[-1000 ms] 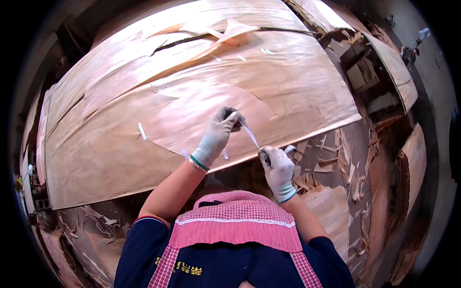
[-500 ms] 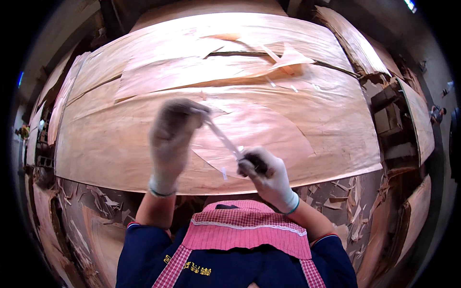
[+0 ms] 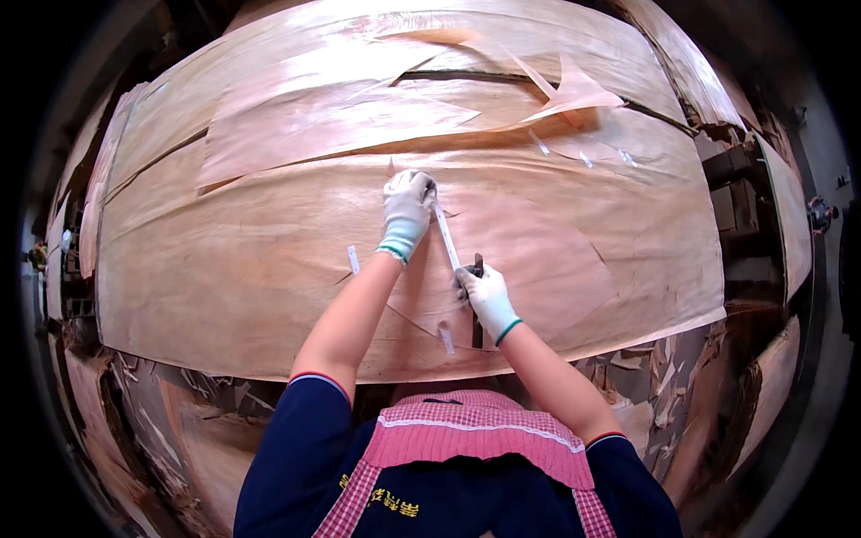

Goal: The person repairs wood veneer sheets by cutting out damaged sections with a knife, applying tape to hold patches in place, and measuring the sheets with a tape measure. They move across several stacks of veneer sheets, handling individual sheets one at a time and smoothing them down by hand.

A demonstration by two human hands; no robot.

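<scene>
A white strip of tape (image 3: 447,235) runs between my gloved hands over a large wood veneer sheet (image 3: 215,269). My left hand (image 3: 408,211) pinches its far end, low over the sheet. The fingers of my right hand (image 3: 489,300) close on the near end and on a dark, narrow tool (image 3: 477,334), whose kind I cannot make out. Beneath the tape lies a pinkish veneer patch (image 3: 538,260) with a curved right edge. Short tape pieces show left of my left forearm (image 3: 353,260) and at the patch's near edge (image 3: 446,338).
Loose veneer pieces (image 3: 323,117) lie across the far part of the sheet, beside a dark gap (image 3: 484,81). More tape bits (image 3: 586,160) sit at the far right. Veneer stacks (image 3: 780,215) stand on both sides, and scraps (image 3: 628,363) litter the floor near me.
My left hand, raised and blurred before, has moved right and down toward the sheet. The tape still spans both hands, now steeper. The dark tool shows more clearly in my right hand.
</scene>
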